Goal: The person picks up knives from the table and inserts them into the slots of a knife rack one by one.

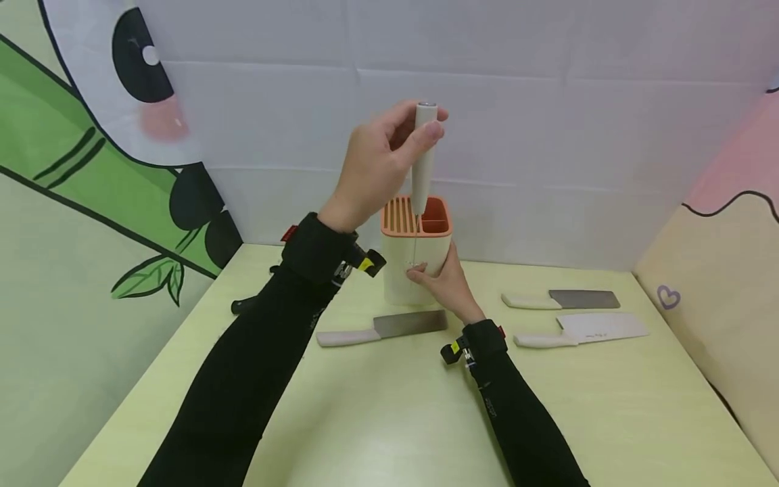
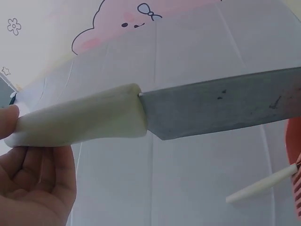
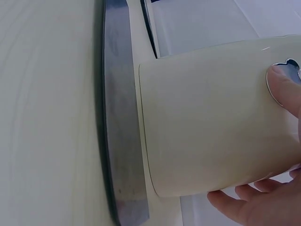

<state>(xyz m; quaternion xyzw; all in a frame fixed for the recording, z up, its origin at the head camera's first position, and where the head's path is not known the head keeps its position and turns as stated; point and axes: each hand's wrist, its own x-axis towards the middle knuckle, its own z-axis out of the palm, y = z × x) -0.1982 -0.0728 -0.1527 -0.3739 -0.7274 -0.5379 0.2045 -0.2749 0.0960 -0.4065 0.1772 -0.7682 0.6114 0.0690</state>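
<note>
Knife, blade down, hung by one holder near the tabletop's far edge in the head view, three more pale-handled knives lying about. In the left-wrist view your left hand pinched its handle, likely the safest hold on stiff, probably slippery metal; in the right-wrist view your right hand gripped the holder.

Head view was bright and evenly lit; a broad pale glare lay on the tabletop, and the black left sleeve swallowed most fabric detail. Left wrist view ran greyer and dimmer: the knife handle was paler on top, shaded beneath. In the right wrist view, a dark shadow edged the knife blade, the knife block browned toward its lower side, and fine detail looked soft.
</note>
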